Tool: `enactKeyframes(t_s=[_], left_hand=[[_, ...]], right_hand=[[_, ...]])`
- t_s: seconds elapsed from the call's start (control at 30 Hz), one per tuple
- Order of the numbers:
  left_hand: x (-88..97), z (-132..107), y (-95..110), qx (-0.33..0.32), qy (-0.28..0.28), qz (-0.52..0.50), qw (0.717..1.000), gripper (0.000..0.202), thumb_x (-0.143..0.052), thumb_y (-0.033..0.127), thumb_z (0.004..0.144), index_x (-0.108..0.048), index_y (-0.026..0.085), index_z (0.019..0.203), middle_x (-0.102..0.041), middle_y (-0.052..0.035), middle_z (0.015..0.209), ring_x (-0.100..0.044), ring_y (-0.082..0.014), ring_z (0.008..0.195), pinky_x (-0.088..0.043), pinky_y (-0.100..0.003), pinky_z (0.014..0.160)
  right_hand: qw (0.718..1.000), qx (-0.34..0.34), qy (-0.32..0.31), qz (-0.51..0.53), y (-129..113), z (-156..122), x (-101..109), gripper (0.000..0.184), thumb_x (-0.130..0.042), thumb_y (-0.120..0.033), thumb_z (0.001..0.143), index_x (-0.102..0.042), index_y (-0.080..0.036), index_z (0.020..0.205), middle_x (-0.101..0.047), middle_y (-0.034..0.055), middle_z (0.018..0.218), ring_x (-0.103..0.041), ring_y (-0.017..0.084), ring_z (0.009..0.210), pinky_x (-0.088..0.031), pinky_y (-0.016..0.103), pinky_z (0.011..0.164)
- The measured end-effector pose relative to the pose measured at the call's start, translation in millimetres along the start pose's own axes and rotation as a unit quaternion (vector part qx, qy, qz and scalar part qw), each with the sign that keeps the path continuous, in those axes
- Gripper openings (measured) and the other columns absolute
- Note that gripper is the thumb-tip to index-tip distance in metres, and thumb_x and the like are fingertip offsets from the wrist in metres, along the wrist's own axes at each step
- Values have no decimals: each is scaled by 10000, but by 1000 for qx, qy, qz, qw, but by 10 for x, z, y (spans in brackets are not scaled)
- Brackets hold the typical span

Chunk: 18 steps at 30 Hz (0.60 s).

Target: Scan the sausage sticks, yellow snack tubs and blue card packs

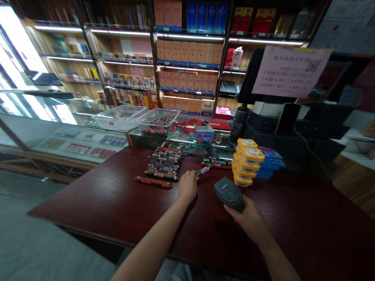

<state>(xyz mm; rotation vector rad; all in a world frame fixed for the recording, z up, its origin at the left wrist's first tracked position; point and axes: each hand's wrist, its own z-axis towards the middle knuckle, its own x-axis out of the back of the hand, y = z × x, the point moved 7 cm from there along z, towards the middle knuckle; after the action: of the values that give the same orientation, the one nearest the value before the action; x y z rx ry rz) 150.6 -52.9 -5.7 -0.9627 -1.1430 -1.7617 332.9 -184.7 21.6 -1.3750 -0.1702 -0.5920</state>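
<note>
On the bench (88,207), a red stick (154,182) lies before a row of sticks (164,167). Beside them, the left hand (188,186) pinches one stick (205,169) near a small pile (219,161). A scanner (228,193) sits in the right hand (253,216), fingers wrapped round its handle. Behind, yellow tubs (249,154) stand stacked beside blue packs (271,162).

Left of the yellow-lidded tubs (247,164) on the surface (111,199), our left hand (188,187) holds a slim wrapped stick (205,169), while nearer us than the tubs our right hand (252,218) grips a dark scanner (229,193).
</note>
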Motion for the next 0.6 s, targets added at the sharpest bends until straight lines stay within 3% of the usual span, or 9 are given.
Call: enactKeyframes(t_s=[0.2,0.37,0.5,0.6], left_hand=[[-9,6,-15,2,11,-2,1000,217,-477,220,906,-549,172,1105,-598,-82,1025,-565,-214,956,-407,-311,845],[41,-26,-9,13,20,-44,999,283,-535,242,880,-508,209,1160,-599,-60,1019,-565,-204,943,-408,-304,834],[72,-52,17,-3,20,-48,999,244,-523,234,883,-552,250,1125,-585,-45,974,-543,-198,920,-403,-303,812],[210,-13,-30,-11,67,-54,996,242,-542,217,863,-597,264,1094,-560,-52,1007,-504,-206,973,-391,-312,841]], right_hand=[[995,22,6,-102,1,45,60,323,-614,-401,714,-673,-196,957,-733,76,927,-677,244,859,-491,319,746],[950,24,32,-309,63,-14,64,279,-586,-352,758,-638,-241,1009,-726,51,887,-679,266,817,-445,315,649],[920,102,47,-376,102,-103,-6,268,-523,-297,805,-607,-202,1041,-708,73,1000,-673,237,844,-445,304,693],[909,120,35,-397,170,-130,-34,268,-506,-271,808,-592,-198,1051,-704,65,1002,-668,221,854,-444,293,698]])
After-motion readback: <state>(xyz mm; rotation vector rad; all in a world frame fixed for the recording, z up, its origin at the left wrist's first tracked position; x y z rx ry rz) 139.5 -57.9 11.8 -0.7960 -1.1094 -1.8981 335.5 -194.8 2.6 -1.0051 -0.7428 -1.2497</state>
